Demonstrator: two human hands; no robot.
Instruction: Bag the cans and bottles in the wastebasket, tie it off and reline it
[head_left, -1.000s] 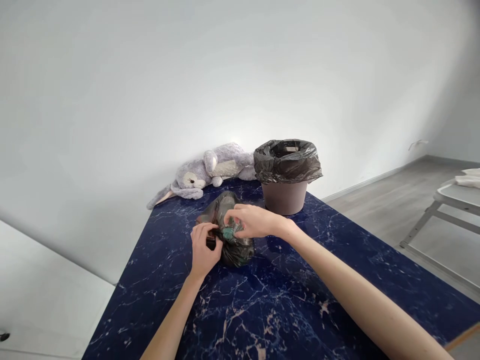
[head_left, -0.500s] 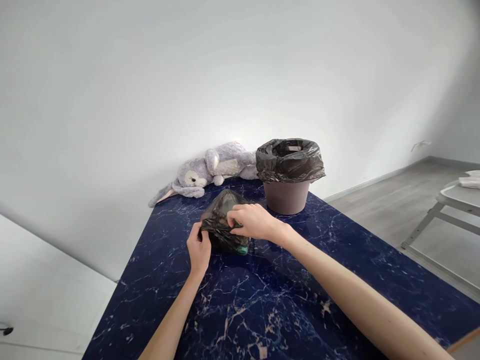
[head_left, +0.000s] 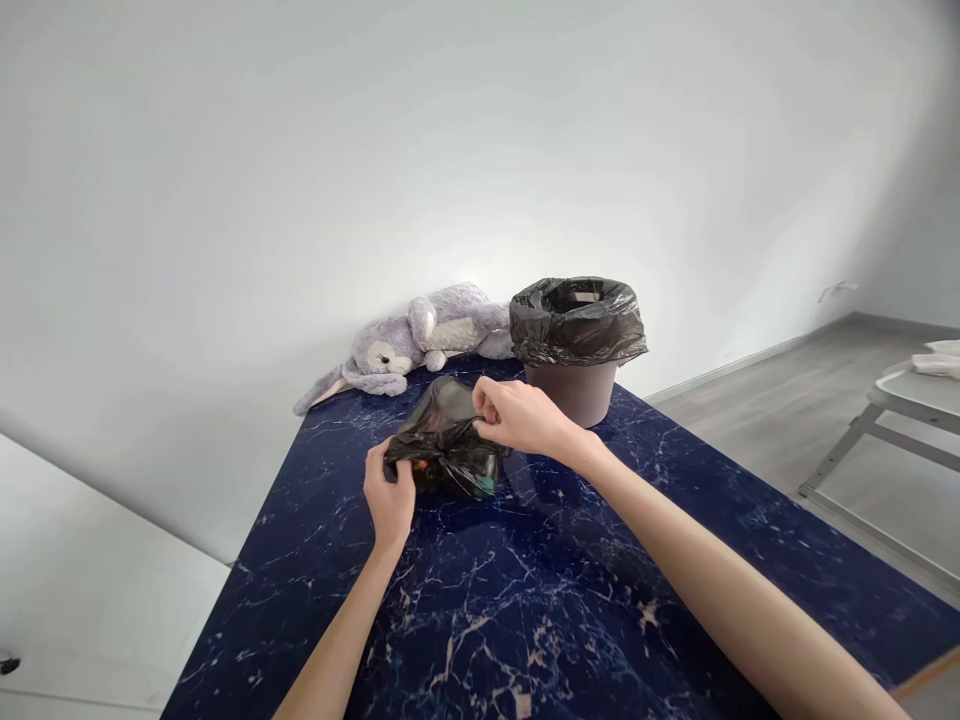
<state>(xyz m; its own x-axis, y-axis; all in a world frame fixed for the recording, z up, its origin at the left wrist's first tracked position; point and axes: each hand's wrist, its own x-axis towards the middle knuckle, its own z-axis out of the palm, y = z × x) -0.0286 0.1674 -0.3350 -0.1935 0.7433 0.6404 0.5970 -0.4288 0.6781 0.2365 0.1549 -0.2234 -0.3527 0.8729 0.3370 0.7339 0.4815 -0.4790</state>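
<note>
A thin black plastic bag [head_left: 442, 430] rests on the dark blue marbled table [head_left: 465, 600], with something green and something orange showing dimly through it. My left hand [head_left: 390, 492] grips the bag's left edge, thumb toward me. My right hand [head_left: 517, 412] pinches the bag's upper right part and pulls the plastic taut. Between the hands the plastic is gathered into a twisted knot-like bunch. What else lies inside the bag is hidden.
Behind my right hand stands a mauve bin [head_left: 574, 390] lined with a black bag [head_left: 577, 325]. A grey plush rabbit [head_left: 420, 335] lies along the back edge by the wall. A folding-legged white chair or stand [head_left: 911, 395] is at far right.
My right hand has moved up and to the right, stretching the plastic. My left hand has shifted slightly left, and the bunched middle of the bag is drawn tighter.
</note>
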